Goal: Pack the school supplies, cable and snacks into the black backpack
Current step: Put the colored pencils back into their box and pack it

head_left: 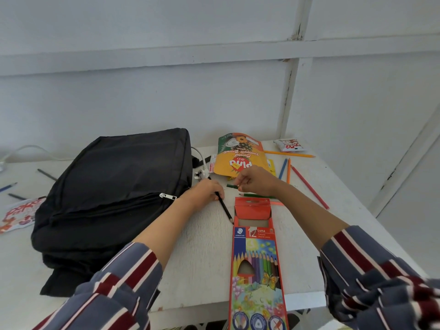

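At frame centre, left hand (209,190) fingers clamp a black pencil (225,207); right hand (253,181) fingers pinch a green pencil (232,186).

One black backpack (114,194), one opened pencil box (256,263), one large biscuit packet (238,154), one small snack packet (288,145), one white plug with cable (201,172), about ten loose pencils, two hands

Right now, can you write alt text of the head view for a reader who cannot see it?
Over a white table, the left hand holds a black pencil and the right hand pinches a green pencil, above an open coloured-pencil box. A closed black backpack lies left; a snack bag and loose pencils lie behind.
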